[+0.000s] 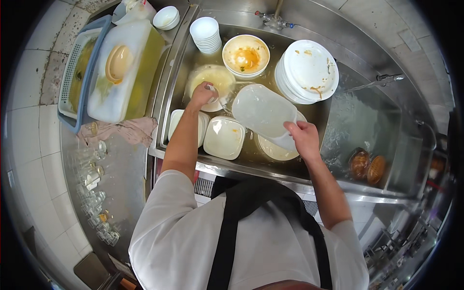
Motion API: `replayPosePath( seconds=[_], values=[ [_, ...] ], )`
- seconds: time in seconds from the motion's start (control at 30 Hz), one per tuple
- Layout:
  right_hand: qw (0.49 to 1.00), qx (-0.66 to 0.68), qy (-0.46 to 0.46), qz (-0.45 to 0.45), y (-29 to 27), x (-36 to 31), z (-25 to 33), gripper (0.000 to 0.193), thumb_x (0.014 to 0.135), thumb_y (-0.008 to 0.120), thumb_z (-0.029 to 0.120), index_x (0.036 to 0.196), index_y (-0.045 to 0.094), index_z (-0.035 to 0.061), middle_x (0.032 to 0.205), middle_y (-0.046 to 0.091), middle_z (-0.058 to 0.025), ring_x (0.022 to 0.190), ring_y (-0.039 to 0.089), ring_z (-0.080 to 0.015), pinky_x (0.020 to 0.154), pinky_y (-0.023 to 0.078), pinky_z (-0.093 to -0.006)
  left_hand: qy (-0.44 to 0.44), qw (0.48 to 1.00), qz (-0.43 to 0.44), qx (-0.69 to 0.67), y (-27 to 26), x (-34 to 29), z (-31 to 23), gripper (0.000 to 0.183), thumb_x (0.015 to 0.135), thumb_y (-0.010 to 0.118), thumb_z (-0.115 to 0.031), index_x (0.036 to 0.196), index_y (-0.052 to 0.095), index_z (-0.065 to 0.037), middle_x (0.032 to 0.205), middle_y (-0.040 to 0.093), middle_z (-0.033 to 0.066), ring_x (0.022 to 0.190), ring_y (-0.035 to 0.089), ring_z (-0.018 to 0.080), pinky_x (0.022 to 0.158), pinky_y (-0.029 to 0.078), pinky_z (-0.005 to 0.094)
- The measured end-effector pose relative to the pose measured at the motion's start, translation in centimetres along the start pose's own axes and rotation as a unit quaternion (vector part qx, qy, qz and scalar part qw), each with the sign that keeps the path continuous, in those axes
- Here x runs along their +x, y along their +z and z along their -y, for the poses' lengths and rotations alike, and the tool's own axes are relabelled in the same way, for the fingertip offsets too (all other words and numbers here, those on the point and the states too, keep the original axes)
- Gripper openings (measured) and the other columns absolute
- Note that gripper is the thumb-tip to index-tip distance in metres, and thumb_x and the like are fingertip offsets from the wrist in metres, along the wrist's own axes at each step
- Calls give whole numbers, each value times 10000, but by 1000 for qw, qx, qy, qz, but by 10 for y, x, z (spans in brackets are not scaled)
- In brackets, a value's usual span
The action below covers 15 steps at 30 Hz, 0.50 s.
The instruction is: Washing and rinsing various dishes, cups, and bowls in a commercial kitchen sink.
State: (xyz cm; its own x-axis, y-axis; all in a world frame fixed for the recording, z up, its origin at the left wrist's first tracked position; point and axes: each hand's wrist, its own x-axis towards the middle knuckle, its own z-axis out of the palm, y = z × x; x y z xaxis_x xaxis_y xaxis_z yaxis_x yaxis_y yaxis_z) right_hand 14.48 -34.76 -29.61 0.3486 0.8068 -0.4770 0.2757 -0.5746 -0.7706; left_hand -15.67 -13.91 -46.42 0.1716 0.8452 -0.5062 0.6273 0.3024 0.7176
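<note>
My right hand [303, 137] grips the near right end of a white oblong dish [261, 108], tilted over the sink [241, 166]. My left hand [204, 94] is closed on a small greyish thing, perhaps a scourer, at a round bowl of cloudy yellowish liquid [212, 73]. Below that hand stand stacked square white dishes [224, 137]. Part of a round pale plate [275, 149] shows under the oblong dish. Beyond are a stack of small white bowls [205, 33], a food-stained bowl [246, 54] and a stack of soiled white plates [309, 67].
In the right basin [367, 130], a tap [386, 78] runs into water beside two brown oval objects [376, 169]. On the left are a yellowish lidded tub [140, 72], a blue tray [77, 123], a pink cloth [125, 131] and several glasses [94, 203].
</note>
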Motion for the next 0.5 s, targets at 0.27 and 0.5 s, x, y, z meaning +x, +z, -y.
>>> replayPosePath(
  seconds=[0.27, 0.5],
  values=[
    [1000, -29, -7, 7, 17, -2, 22, 439, 765, 689, 377, 690, 649, -53, 584, 554, -29, 567, 495, -95, 549, 399, -271, -109, 980, 36, -165, -22, -7, -9, 726, 730, 784, -359, 1305, 476, -43, 1271, 545, 125, 1166, 518, 236, 790, 527, 415],
    [999, -46, -15, -2, 16, -8, 31, 507, 780, 682, 453, 766, 685, -54, 586, 608, -120, 551, 587, -174, 594, 475, -323, -120, 975, 17, -185, -21, 1, -5, 856, 745, 762, -461, 1369, 409, 6, 1370, 456, 149, 1205, 493, 259, 838, 531, 422]
  ],
)
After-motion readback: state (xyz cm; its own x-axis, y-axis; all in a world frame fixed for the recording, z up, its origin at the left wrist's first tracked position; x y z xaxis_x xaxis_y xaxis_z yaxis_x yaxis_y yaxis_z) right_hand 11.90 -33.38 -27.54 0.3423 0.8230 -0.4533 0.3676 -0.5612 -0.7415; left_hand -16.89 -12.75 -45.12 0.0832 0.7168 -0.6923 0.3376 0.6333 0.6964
